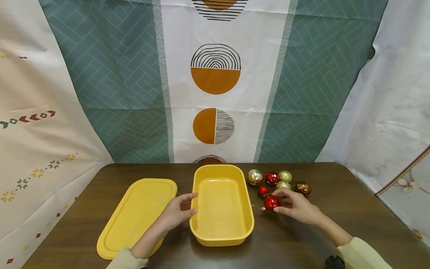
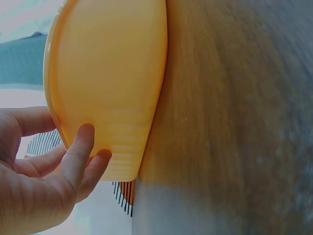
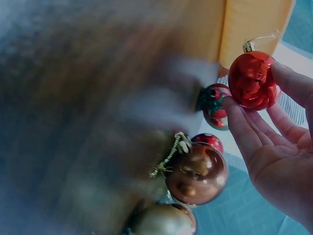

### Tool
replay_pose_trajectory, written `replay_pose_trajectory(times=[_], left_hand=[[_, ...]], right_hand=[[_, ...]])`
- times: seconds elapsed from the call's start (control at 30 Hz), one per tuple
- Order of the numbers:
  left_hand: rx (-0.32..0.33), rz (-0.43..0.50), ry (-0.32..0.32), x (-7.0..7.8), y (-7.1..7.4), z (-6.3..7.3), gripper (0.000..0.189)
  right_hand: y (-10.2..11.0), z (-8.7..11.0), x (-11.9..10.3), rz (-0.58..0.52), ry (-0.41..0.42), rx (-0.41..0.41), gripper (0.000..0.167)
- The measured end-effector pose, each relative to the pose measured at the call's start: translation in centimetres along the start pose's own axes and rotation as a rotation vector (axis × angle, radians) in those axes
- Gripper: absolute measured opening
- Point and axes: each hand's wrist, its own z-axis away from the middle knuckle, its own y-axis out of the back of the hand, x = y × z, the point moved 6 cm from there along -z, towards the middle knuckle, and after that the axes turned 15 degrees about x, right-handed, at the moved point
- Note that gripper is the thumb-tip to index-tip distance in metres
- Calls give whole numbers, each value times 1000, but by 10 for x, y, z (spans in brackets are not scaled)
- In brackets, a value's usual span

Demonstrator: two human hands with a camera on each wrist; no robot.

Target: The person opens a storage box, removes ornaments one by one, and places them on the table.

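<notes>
My right hand (image 1: 295, 204) pinches a shiny red Christmas ball (image 1: 271, 203) between thumb and fingers. Its gold cap and thread loop point towards the yellow box (image 1: 223, 239). In the right wrist view the red ball (image 3: 252, 81) appears in front of the box's outer wall. At the box's left side, my left hand (image 1: 176, 212) has its fingers spread and fingertips at the rim. The left wrist view has those fingers (image 2: 80, 147) against the outer wall of the box (image 2: 110, 73).
Right of the box lie several other balls: silver (image 1: 255, 177), red patterned (image 1: 272, 178), gold glitter (image 1: 285, 176), plain red (image 1: 263, 191) and copper (image 1: 304, 188). A flat yellow lid (image 1: 141, 213) lies to the left on the brown table (image 1: 322, 246). Curtains (image 1: 124, 74) hang behind.
</notes>
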Motion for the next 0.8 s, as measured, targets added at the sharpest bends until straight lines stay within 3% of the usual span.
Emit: replay_pose_trajectory(times=[0.17,0.53,0.8], left_hand=[[2,-6,5,0,-1,1,51],[-12,-6,-3,0,-1,2,51],[-39,27,10,0,-3,3,51]], right_hand=[[-7,2,2,27,56,-22,36],[-11,4,9,52,1,-60,36],[-8,4,9,94,23,-39,37]])
